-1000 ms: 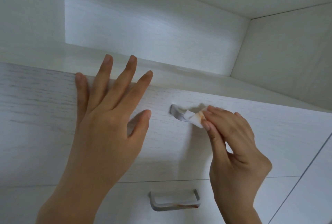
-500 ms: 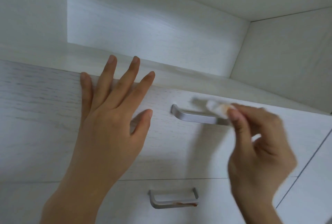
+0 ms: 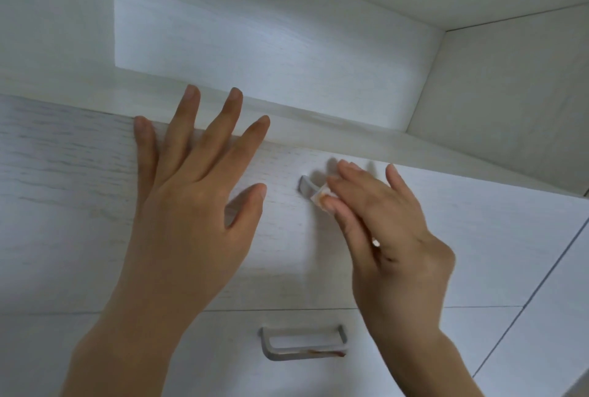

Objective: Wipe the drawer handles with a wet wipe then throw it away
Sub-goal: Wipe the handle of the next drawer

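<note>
wiping: the right hand [image 3: 392,237] is on the job, thumb and fingers pinching a small folded white wet wipe [image 3: 319,197] and pressing it against the upper handle [image 3: 306,185], a brushed silver metal bar.
wet wipe: sits right on the bar, close to its left end. the exposed fold shows a brownish tinge, and the rest is tucked under the fingers.
upper handle: only the curved left end peeks out; everything else is hidden behind the right hand.
bracing: the left hand [image 3: 191,205] lies flat on the pale white wood-grain top drawer front [image 3: 63,189], fingers straight and spread wide, holding nothing. its fingertips reach up over the drawer's top edge.
gap: the left thumb is near the bar's left end but apart from it, with bare drawer front between them.
lower handle: a second silver metal bar, the lower handle [image 3: 302,350], sits on the lower drawer front [image 3: 223,364] directly beneath. no hand is on it, and a reddish-brown smear [image 3: 334,354] runs along its bottom right edge.
above: a white wood-grain shelf recess [image 3: 255,30] opens over the drawers, lit brighter at the back panel.
right side: a thin dark seam runs diagonally down the cabinet face beyond the right wrist.
</note>
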